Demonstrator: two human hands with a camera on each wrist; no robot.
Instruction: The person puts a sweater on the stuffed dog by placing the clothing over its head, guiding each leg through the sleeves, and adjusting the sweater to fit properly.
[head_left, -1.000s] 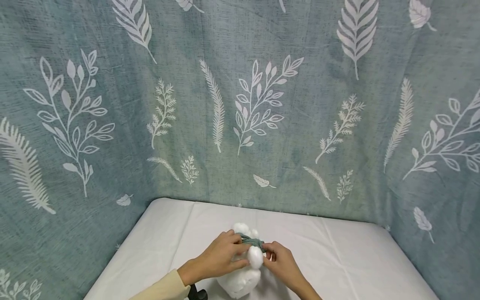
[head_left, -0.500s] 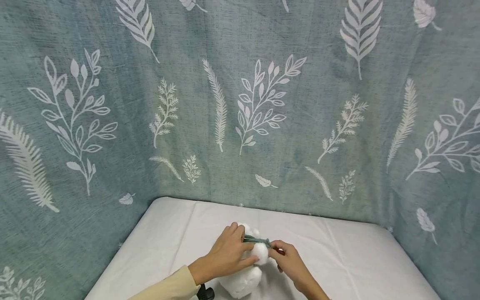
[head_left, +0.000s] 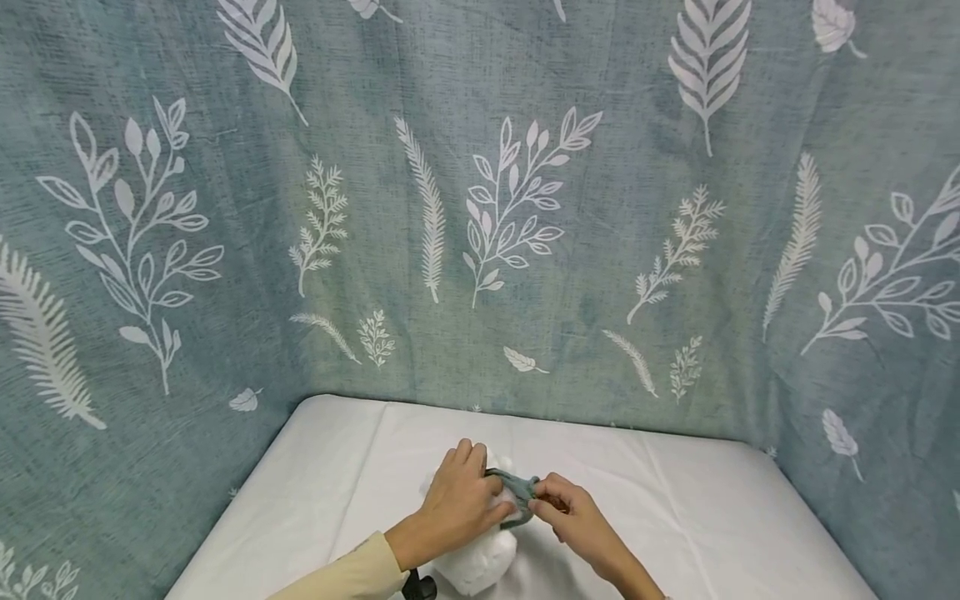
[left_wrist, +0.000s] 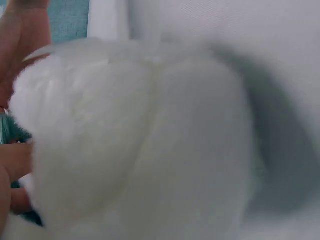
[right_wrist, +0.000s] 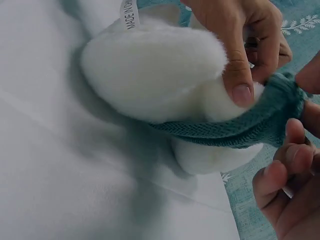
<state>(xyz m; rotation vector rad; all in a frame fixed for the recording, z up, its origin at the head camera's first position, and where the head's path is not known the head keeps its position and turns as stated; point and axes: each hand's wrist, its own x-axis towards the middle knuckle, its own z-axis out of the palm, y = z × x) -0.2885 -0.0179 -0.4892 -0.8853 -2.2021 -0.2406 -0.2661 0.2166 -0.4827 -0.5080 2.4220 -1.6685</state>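
Observation:
A white plush toy (head_left: 478,565) lies on the white surface with a teal knitted garment (head_left: 517,483) round part of it. My left hand (head_left: 459,498) grips the toy from the left, its thumb pressing a small rounded limb (right_wrist: 225,102) in the right wrist view. My right hand (head_left: 576,515) pinches the edge of the knit between thumb and fingertips, drawing it out to the right into a stretched band. The plush body (left_wrist: 125,145) fills most of the left wrist view, blurred. The toy's far end is mostly hidden behind my left hand.
A white cloth (head_left: 645,508) covers the surface, with a leaf-patterned teal curtain (head_left: 480,208) along its back and sides. A white label (right_wrist: 131,15) sticks up from the toy. Something small and black (head_left: 420,586) shows below the left sleeve (head_left: 352,575).
My right hand has pulled the knit rightward and open, and the band now passes round the white limb that showed bare between the hands. The left hand has shifted slightly over the toy.

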